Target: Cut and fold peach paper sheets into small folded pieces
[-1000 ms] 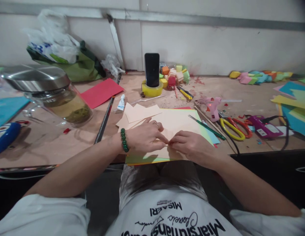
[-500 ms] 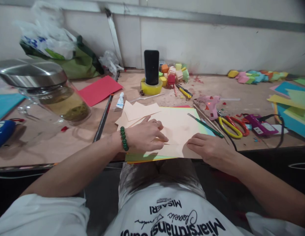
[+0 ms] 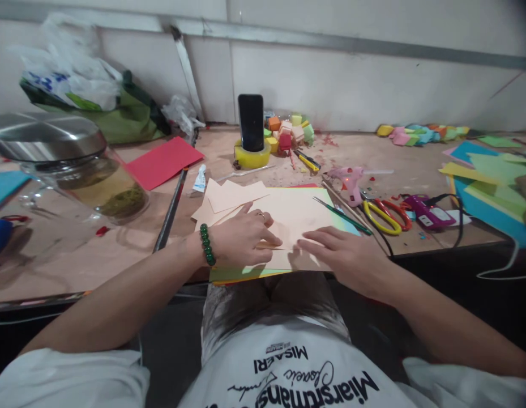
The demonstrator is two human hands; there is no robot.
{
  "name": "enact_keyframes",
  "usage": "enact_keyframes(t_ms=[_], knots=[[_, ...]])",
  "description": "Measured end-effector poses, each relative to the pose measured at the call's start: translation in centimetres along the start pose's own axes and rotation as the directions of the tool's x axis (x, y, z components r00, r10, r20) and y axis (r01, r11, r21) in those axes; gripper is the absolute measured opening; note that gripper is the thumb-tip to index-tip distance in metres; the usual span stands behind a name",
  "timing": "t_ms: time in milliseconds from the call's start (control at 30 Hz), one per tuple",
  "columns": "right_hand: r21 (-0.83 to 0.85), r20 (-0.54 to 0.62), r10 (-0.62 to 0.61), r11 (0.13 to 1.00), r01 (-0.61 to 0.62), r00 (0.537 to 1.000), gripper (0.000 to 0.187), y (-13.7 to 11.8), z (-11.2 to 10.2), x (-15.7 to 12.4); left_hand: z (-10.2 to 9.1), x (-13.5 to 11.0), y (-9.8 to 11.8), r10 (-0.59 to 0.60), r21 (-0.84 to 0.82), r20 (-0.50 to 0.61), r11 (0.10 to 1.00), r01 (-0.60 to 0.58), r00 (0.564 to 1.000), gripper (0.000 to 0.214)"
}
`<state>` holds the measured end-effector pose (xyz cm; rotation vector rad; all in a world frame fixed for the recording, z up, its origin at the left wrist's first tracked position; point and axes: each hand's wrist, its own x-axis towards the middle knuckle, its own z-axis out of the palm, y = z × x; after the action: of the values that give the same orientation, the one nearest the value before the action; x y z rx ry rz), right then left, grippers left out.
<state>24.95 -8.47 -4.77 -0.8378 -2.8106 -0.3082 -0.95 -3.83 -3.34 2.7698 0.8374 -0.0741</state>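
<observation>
My left hand [image 3: 246, 235], with a green bead bracelet at the wrist, lies with its fingers spread on the cream paper. Under its fingertips is a small folded piece of cream paper [image 3: 269, 245], partly hidden by the hand. Just to the right, my right hand [image 3: 351, 255] rests over the large cream sheet [image 3: 296, 212] with fingers stretched out and nothing visible held in them. Several smaller cream pieces [image 3: 232, 192] overlap beyond my left hand. Green and yellow sheet edges [image 3: 241, 276] show beneath the stack. Green tweezers [image 3: 345, 216] lie on its right side.
Right of the stack lie a pink glue gun [image 3: 351, 181], yellow-and-red-handled scissors [image 3: 384, 218] and a purple device [image 3: 430, 214]. A phone [image 3: 251, 122] stands in a yellow tape roll [image 3: 252, 158]. A lidded glass mug [image 3: 114, 190] and red paper [image 3: 163, 161] are left.
My right hand has moved left from the sheet's right edge toward my left hand. The left hand remains on the folded piece. The view has shifted slightly.
</observation>
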Motion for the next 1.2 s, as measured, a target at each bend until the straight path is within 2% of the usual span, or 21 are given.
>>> enact_keyframes(t_ms=[67,167,267,367,467,567,667,767,900,1100,1200], knots=[[0.085,0.087,0.013,0.996,-0.020,0.996,0.044,0.2,1.2,1.2,0.1,0.0,0.1,0.005,0.023,-0.022,1.000,-0.005,1.000,0.039],[0.187,0.177,0.093,0.974,-0.126,0.980,0.039,1.0,2.4,2.4,0.0,0.0,0.4,0.027,0.078,-0.036,0.997,-0.025,0.999,0.036],[0.240,0.208,0.064,0.964,-0.115,0.976,0.034,1.4,2.6,3.2,-0.3,0.3,0.7,0.069,0.103,-0.017,0.992,-0.067,0.997,0.031],[0.275,0.212,0.012,0.959,-0.072,0.977,0.030,1.2,2.3,3.8,-0.5,0.7,1.0,0.075,0.082,0.012,0.994,-0.076,0.997,0.027],[0.294,0.202,-0.002,0.954,-0.059,0.979,0.024,1.0,2.3,4.0,-0.7,1.0,1.4,0.015,0.096,0.022,0.995,-0.017,1.000,0.025],[0.260,0.171,-0.046,0.966,0.000,0.984,0.021,0.8,2.4,3.4,-0.8,1.0,1.8,-0.046,0.109,0.020,0.993,0.043,0.999,0.026],[0.243,0.134,-0.080,0.969,0.045,0.988,0.023,0.5,2.5,2.1,-0.9,0.9,2.2,-0.030,0.085,0.033,0.996,0.027,0.999,0.032],[0.286,0.126,-0.049,0.958,0.011,0.991,0.032,0.4,2.4,1.0,-0.8,0.7,2.9,0.001,0.123,0.050,0.992,-0.007,0.999,0.031],[0.353,0.106,0.086,0.928,-0.119,0.991,0.039,0.5,2.0,0.5,-0.6,0.8,3.8,0.010,0.200,0.074,0.980,-0.024,0.997,0.030],[0.240,0.148,0.042,0.968,-0.077,0.988,0.039,0.3,2.2,0.8,0.4,0.2,3.8,0.030,0.275,-0.009,0.961,-0.027,1.000,0.035],[0.263,0.142,0.047,0.961,-0.083,0.989,0.037,0.2,2.3,0.8,0.5,-0.9,3.9,0.015,0.285,-0.027,0.959,-0.007,1.000,0.031]])
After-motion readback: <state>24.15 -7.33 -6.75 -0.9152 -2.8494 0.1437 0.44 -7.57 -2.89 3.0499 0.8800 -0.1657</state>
